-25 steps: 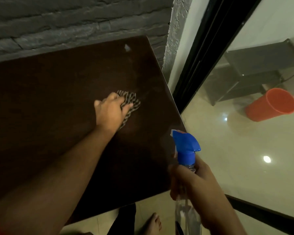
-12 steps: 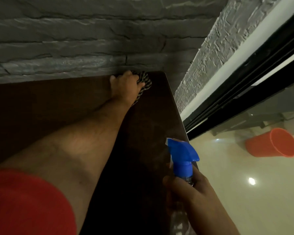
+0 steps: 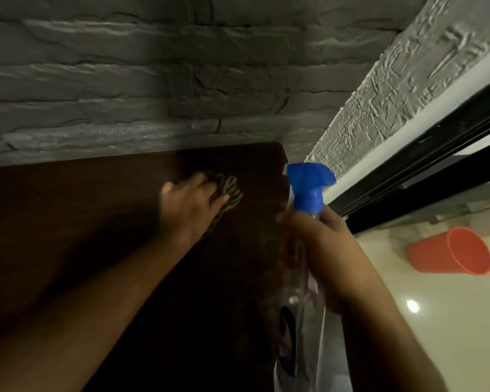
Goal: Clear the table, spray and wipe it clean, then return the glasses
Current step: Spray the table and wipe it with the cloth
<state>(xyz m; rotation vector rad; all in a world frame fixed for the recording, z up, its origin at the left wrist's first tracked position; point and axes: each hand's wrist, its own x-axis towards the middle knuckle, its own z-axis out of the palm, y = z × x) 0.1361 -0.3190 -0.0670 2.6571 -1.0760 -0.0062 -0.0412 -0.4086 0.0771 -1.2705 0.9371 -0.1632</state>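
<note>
Left hand (image 3: 187, 206) flat on a striped cloth (image 3: 228, 190), fingers spread out and pressing it down onto the dark brown table (image 3: 68, 222). Cloth poking out past the fingertips toward 1 o'clock from the hand, near the far right corner of the table, close to the grey stone wall (image 3: 153, 80) at 12 o'clock. Bare left arm stretching across the table from 7 o'clock. Right hand (image 3: 323, 244) at 3 o'clock from the left hand, fingers curled tight around the neck of a clear spray bottle (image 3: 300, 292). Blue spray top (image 3: 309, 185) sticking up above the right hand, nozzle pointing left toward the cloth hand. Bottle held up in the air by the right edge of the table, not touching the cloth. Blue label low on the bottle, too blurry to read. Orange bucket (image 3: 450, 251) lying on its side on the shiny pale floor (image 3: 436, 335), well apart from the table, at 3 o'clock from the bottle. Small bright spot of light on the floor below the bucket. Black door frame (image 3: 408, 171) running slantwise between the rough white wall strip and the floor.
</note>
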